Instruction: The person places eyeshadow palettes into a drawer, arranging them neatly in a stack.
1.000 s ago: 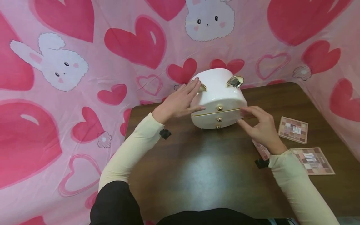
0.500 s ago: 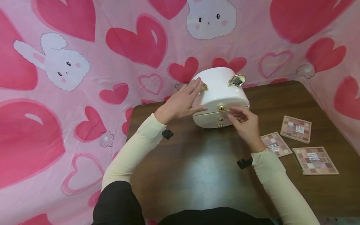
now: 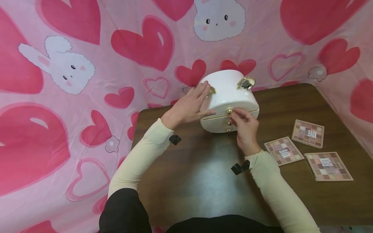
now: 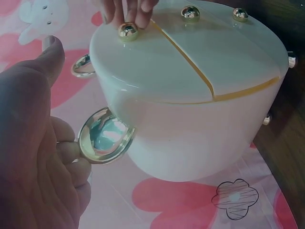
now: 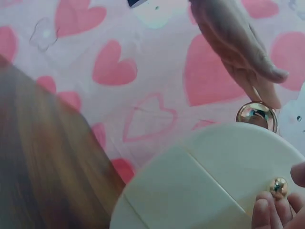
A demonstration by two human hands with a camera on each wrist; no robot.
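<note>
A glossy white rounded drawer box (image 3: 222,84) with gold ears and round gold knobs stands at the table's back. My left hand (image 3: 190,105) lies along its left side, fingers straight; in the left wrist view its fingertips touch a gold ear (image 4: 106,136). My right hand (image 3: 246,129) is at the box's front, curled fingers and thumb about the top knob (image 3: 229,111). In the right wrist view this gold knob (image 5: 279,188) shows between thumb and fingers. Every drawer looks closed; a gold line (image 4: 186,59) marks one seam.
Three flat makeup palettes lie at the right of the brown table (image 3: 204,181): one near my right sleeve (image 3: 284,151), a palette behind it (image 3: 308,133) and a palette nearer the edge (image 3: 329,166). A pink heart-patterned cloth (image 3: 125,126) hangs close behind the box.
My right hand has moved left across the box's front, from its right edge to the top knob. The palette it partly covered shows more fully. My left hand stays put.
</note>
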